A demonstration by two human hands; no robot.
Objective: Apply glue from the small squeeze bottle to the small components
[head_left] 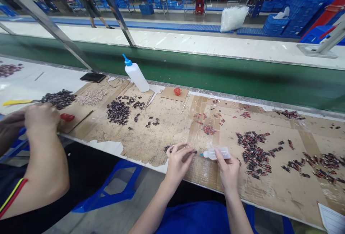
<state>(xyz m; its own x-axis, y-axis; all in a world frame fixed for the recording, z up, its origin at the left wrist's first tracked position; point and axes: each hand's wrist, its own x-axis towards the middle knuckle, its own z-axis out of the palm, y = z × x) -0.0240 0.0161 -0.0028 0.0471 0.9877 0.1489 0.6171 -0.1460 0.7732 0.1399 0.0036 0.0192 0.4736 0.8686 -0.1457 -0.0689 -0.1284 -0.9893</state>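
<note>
My left hand (178, 160) is pinched shut on a tiny dark part near the front edge of the cardboard-covered bench (167, 129). My right hand (228, 167) grips a small clear squeeze bottle (217, 153) lying sideways, its blue nozzle pointing left at the part in my left hand. A pile of small red-and-black parts (253, 155) lies just right of my right hand. A smaller cluster of red parts (208, 129) sits just beyond my hands.
A co-worker's arm and hands (40, 126) work at the left beside dark part heaps (58, 98). A tall white bottle with blue tip (136, 76), a small orange cap (177, 91) and a phone (92, 77) stand near the green conveyor belt (215, 72). More part piles (318, 164) lie right.
</note>
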